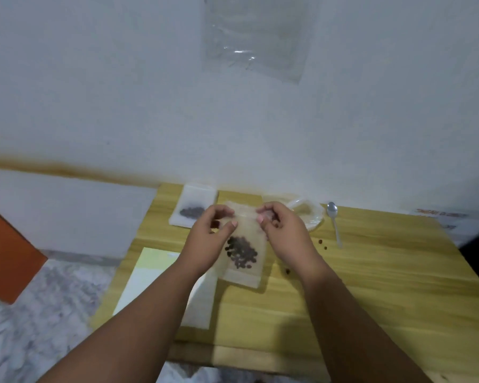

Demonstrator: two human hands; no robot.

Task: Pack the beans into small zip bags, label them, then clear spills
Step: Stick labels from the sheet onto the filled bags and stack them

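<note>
A small clear zip bag (245, 269) holding dark beans (241, 252) hangs over the wooden table (371, 286), tilted, its bottom edge near the surface. My left hand (209, 233) pinches the left end of the bag's top strip. At the right end, my right hand (282, 230) pinches the same strip. A second bag with beans (191, 210) lies flat at the table's back left. Three loose beans lie on the wood: two beside the spoon (322, 244) and one near my right wrist (287, 271).
A metal spoon (334, 222) lies at the back right beside a clear plastic container (309, 215). Pale paper sheets (150, 275) cover the table's left part. The wall stands directly behind the table, and a clear plastic sheet (253, 37) hangs on it. Patterned floor lies to the left.
</note>
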